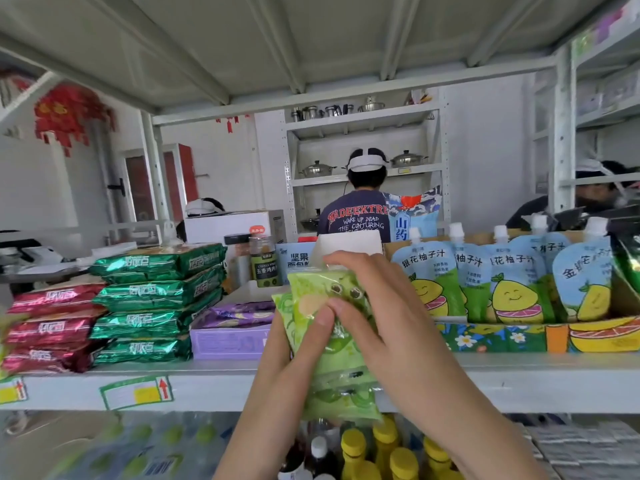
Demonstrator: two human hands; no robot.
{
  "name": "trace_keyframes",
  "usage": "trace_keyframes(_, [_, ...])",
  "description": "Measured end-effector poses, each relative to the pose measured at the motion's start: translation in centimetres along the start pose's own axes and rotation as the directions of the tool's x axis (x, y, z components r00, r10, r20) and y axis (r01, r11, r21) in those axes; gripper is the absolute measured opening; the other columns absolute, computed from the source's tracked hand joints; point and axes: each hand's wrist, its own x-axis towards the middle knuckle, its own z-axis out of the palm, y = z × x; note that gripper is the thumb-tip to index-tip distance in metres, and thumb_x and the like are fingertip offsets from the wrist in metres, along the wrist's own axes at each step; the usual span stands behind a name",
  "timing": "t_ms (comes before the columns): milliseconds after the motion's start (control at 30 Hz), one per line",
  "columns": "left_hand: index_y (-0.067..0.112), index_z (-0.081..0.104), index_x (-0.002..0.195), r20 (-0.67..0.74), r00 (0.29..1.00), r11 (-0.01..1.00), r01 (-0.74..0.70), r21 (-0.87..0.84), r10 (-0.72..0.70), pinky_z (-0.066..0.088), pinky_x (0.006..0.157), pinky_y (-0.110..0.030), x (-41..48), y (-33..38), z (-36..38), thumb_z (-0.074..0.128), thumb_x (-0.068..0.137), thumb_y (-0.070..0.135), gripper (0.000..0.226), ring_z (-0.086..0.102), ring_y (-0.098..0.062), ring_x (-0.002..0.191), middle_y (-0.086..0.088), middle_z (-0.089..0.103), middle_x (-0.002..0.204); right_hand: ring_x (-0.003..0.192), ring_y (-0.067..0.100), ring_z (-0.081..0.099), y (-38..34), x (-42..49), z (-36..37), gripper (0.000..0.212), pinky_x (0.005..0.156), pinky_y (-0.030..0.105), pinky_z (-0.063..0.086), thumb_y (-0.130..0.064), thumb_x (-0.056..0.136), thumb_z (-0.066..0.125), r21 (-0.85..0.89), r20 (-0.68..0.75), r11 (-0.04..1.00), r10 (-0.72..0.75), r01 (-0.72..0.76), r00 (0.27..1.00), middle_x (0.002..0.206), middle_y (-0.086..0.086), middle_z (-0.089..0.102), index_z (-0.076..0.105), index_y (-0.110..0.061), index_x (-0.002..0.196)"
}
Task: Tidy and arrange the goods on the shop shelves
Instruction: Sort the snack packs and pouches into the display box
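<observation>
**Both hands clamped on a bunch of light-green packets at the shelf front**

A bundle of light-green packets (337,358) stands upright in the centre of the frame. It is held in front of the shelf edge (207,388), and its lower end hangs past that edge. The left hand (294,355) comes up from the lower middle and grips the bundle from its left side, thumb pressed on the front face. The right hand (384,317) reaches in from the lower right and closes over the top, fingers curled across the upper edge. The two hands are close together with the bundle between them.

Just left of the packets, a purple box (225,341) sits on the shelf with purple packs lying in it. Further left is a stack of green foil packs (156,299), and beside it at the frame's left edge a stack of red foil packs (52,327). A dark-capped jar (265,263) stands behind the purple box. To the right, spouted juice pouches (485,282) with smiling fruit stand in a printed display carton (502,337). A green-bordered price label (136,393) is stuck on the shelf front at lower left. Below, at the bottom centre, yellow-capped bottles (381,448) stand on the next level.

Beyond the shelf, in the upper middle, a person in a dark printed T-shirt (356,216) faces away toward white shelving holding metal pots (317,168). A red hanging decoration (69,112) is at upper left.
</observation>
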Motion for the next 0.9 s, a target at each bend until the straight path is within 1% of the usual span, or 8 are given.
trace_keyframes(67, [0.054, 0.043, 0.144, -0.042, 0.999, 0.997, -0.03, -0.073, 0.027, 0.038, 0.107, -0.031, -0.5, 0.2, -0.3, 0.072, 0.063, 0.081, 0.09, 0.042, 0.015, 0.13, 0.038, 0.038, 0.149, 0.118, 0.002, 0.048, -0.2, 0.8, -0.3, 0.042, 0.1, 0.022, 0.04, -0.044, 0.106, 0.04, 0.079, 0.07, 0.997, 0.009, -0.014, 0.997, 0.122, -0.019, 0.051, 0.039, -0.041, 0.148])
trace_keyframes(167, [0.053, 0.025, 0.154, -0.144, 0.99, 0.989, -0.027, -0.143, 0.006, 0.031, 0.12, -0.049, 0.1, 0.6, -0.9, 0.074, 0.049, 0.09, 0.121, 0.035, -0.006, 0.146, 0.03, 0.03, 0.158, 0.101, 0.002, 0.057, 1.2, 2.6, -0.6, 0.036, 0.088, 0.021, 0.046, -0.032, 0.108, 0.039, 0.18, -0.018, 0.977, 0.117, -0.111, 0.993, 0.108, -0.013, 0.057, 0.044, -0.036, 0.143])
trace_keyframes(233, [0.052, 0.025, 0.155, -0.201, 0.978, 0.984, -0.088, -0.158, 0.055, 0.029, 0.121, -0.048, 0.1, 0.7, -1.3, 0.07, 0.047, 0.092, 0.123, 0.036, -0.008, 0.145, 0.028, 0.032, 0.158, 0.093, 0.016, 0.062, 3.6, 4.5, 0.2, 0.025, 0.084, 0.038, 0.05, -0.016, 0.106, 0.047, 0.061, -0.057, 0.983, 0.174, -0.171, 0.983, 0.099, -0.003, 0.061, 0.057, -0.024, 0.128])
trace_keyframes(300, [0.05, 0.023, 0.156, -0.23, 0.971, 0.98, -0.11, -0.164, 0.07, 0.029, 0.12, -0.045, 0.1, 1.0, -1.6, 0.068, 0.056, 0.087, 0.116, 0.034, -0.004, 0.143, 0.03, 0.028, 0.157, 0.096, 0.023, 0.06, 5.8, 6.5, 1.5, 0.021, 0.083, 0.04, 0.05, -0.005, 0.099, 0.055, -0.133, 0.055, 0.961, 0.251, -0.242, 0.966, 0.099, 0.001, 0.06, 0.064, -0.017, 0.114])
trace_keyframes(433, [0.052, 0.032, 0.152, -0.252, 0.964, 0.976, -0.126, -0.179, 0.078, 0.038, 0.115, -0.053, 0.3, 1.0, -2.5, 0.068, 0.049, 0.094, 0.117, 0.045, -0.012, 0.14, 0.026, 0.039, 0.155, 0.116, 0.036, 0.055, 6.4, 9.3, 4.1, 0.034, 0.089, 0.04, 0.047, 0.004, 0.095, 0.052, -0.456, 0.315, 0.878, 0.312, -0.146, 0.896, 0.121, 0.013, 0.055, 0.056, -0.007, 0.126])
trace_keyframes(667, [0.048, 0.029, 0.154, -0.259, 0.962, 0.948, -0.158, -0.276, 0.085, 0.037, 0.116, -0.053, 0.4, 1.2, -3.6, 0.068, 0.065, 0.083, 0.104, 0.046, -0.013, 0.139, 0.028, 0.038, 0.153, 0.123, 0.033, 0.059, 7.4, 9.6, 8.5, 0.046, 0.095, 0.041, 0.046, -0.039, 0.105, 0.051, -0.676, 0.488, 0.709, 0.637, -0.203, 0.597, 0.136, 0.011, 0.061, 0.053, -0.008, 0.139])
trace_keyframes(800, [0.06, 0.037, 0.144, -0.295, 0.953, 0.949, -0.159, -0.272, 0.075, 0.041, 0.11, -0.062, 1.0, 0.5, -4.8, 0.069, 0.05, 0.094, 0.105, 0.05, -0.026, 0.139, 0.016, 0.043, 0.156, 0.123, 0.034, 0.059, 6.0, 9.3, 7.8, 0.033, 0.083, 0.039, 0.048, -0.007, 0.101, 0.052, -0.735, 0.318, 0.641, 0.614, -0.22, 0.722, 0.134, 0.013, 0.061, 0.057, -0.003, 0.134])
trace_keyframes(900, [0.062, 0.038, 0.141, -0.284, 0.956, 0.952, -0.15, -0.266, 0.072, 0.043, 0.106, -0.066, 0.7, 0.8, -5.3, 0.068, 0.053, 0.094, 0.099, 0.051, -0.028, 0.138, 0.014, 0.043, 0.157, 0.106, 0.034, 0.066, 5.0, 9.4, 6.0, 0.024, 0.076, 0.033, 0.048, -0.004, 0.096, 0.06, -0.399, 0.08, 0.771, 0.569, -0.497, 0.819, 0.113, 0.015, 0.068, 0.065, -0.004, 0.119])
